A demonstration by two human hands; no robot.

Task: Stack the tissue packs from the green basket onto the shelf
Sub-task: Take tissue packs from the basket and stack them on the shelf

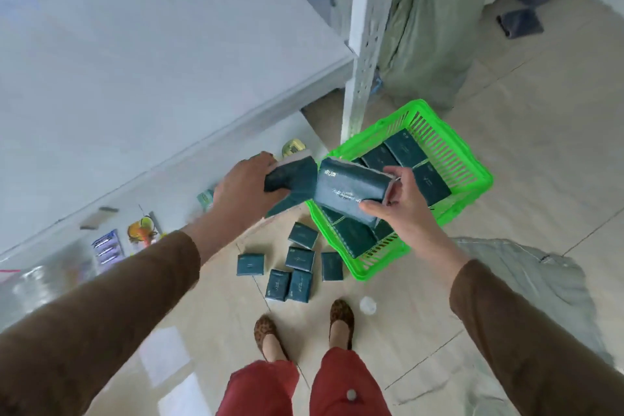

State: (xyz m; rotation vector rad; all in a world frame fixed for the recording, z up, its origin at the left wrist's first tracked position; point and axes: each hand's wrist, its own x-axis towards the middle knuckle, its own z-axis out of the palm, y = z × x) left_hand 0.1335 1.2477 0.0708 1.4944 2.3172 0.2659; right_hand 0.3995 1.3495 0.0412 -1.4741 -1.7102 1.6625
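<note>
Shelving in pale grey-white metal [135, 54] fills the upper left, its broad top board running toward a perforated upright post [363, 44], with a lower board under it carrying small, blurred packaged goods. Just right of that board's edge, the left hand [243, 191] curls its fingers round a dark teal plastic-wrapped tissue pack [297, 179], held nearer the shelf than anything else the person carries. Touching or almost touching it on the right, a second dark teal tissue pack [351, 192] is pinched by the right hand [401, 206], thumb under its near edge and fingers at its right end; its long axis runs left to right, tilted slightly down to the right. Below the two hands, several loose teal packs [299, 258] lie scattered on the beige floor tiles. Further right, the bright green slatted plastic basket [472, 176] sits on the floor at the foot of the post, more teal packs lying flat inside. The shelf lies up and to the left of both hands, so the left hand looks better placed to set its pack down first, the right one crossing after.
</note>
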